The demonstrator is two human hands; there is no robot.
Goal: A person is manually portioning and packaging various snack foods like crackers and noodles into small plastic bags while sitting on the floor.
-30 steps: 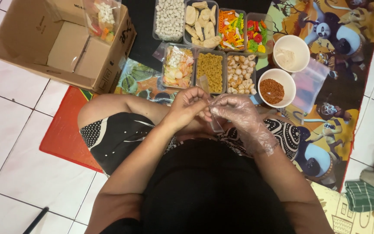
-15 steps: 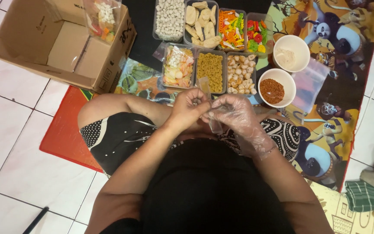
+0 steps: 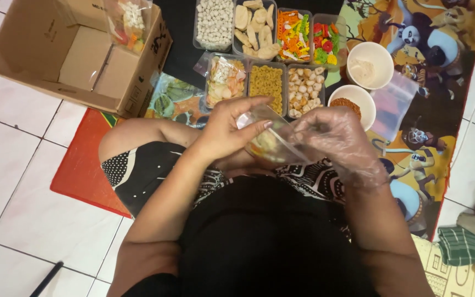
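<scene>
Both hands hold small clear plastic bag (image 3: 270, 140) above lap, snacks inside. Left hand (image 3: 227, 129) bare, fingers curled on bag's top edge. Right hand (image 3: 333, 137) in thin plastic glove, fingers bent, gripping bag's other side. Step looks like opening or filling bag. Next move needs steady grip, bag mouth kept up. Tubs of yellow curly crackers (image 3: 266, 82) and round puffs (image 3: 305, 85) just in front, bowl of red powder (image 3: 352, 102) near right hand.

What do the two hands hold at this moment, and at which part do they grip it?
Both hold one clear plastic bag of mixed snacks. The bare left hand grips its upper left edge; the gloved right hand grips its right side.
</scene>
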